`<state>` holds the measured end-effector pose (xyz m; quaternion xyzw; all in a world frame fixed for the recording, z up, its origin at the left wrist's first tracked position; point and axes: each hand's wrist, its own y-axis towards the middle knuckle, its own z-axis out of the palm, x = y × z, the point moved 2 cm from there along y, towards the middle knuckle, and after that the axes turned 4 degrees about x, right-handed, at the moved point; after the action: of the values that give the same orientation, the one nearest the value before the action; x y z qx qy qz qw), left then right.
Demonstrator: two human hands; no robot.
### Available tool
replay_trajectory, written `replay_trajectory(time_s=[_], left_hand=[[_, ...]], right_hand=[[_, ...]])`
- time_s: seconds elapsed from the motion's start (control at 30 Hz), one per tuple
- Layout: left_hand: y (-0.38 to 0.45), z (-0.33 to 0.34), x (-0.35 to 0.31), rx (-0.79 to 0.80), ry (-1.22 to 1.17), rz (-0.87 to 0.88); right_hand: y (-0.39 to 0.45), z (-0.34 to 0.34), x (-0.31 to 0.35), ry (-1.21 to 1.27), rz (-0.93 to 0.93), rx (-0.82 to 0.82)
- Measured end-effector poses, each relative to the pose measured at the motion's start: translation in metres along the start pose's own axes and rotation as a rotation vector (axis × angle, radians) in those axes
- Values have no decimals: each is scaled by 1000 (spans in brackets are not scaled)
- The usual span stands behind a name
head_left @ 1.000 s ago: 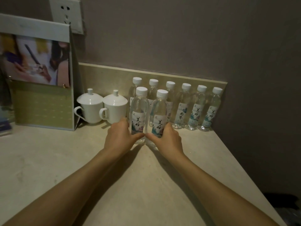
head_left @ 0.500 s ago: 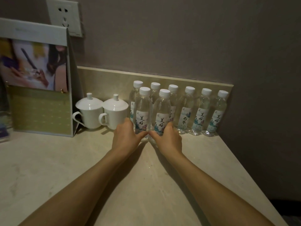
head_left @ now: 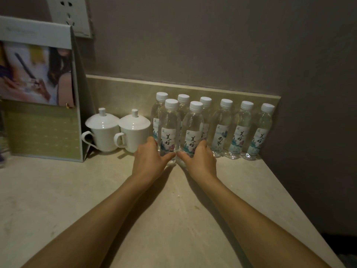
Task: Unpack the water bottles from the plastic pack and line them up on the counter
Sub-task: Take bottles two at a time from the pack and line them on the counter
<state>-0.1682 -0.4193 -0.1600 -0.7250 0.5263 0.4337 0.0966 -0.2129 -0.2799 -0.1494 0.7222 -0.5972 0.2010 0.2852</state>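
Two clear plastic front bottles [head_left: 169, 130] are being gripped low by the left hand [head_left: 150, 161] and right hand [head_left: 200, 160], thumbs nearly meeting between them. They are standing upright on the smooth stone tabletop [head_left: 58, 200], before a back row [head_left: 241, 130]. The fingers are being hidden behind the bottles.

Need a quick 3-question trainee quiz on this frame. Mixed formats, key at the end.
1. How many water bottles stand on the counter?
2. True or false: the left hand holds a lidded white cup.
3. The two front bottles stand: A) behind the back row, B) before its left end, C) on the right edge.

Key: 1. Eight. 2. False; left hand and right hand each grip a front bottle low. 3. B.
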Motion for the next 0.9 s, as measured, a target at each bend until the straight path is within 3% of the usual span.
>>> replay_trajectory(time_s=[0.23,0.53,0.9], left_hand=[[1,3,-2,-1,1,28],[0,4,-1,-6,9,54],[3,3,2,1,21,99]], right_hand=[[3,-2,1,-10,-28,110],[0,2,0,-29,-24,15],[4,2,-1,-79,-38,32]])
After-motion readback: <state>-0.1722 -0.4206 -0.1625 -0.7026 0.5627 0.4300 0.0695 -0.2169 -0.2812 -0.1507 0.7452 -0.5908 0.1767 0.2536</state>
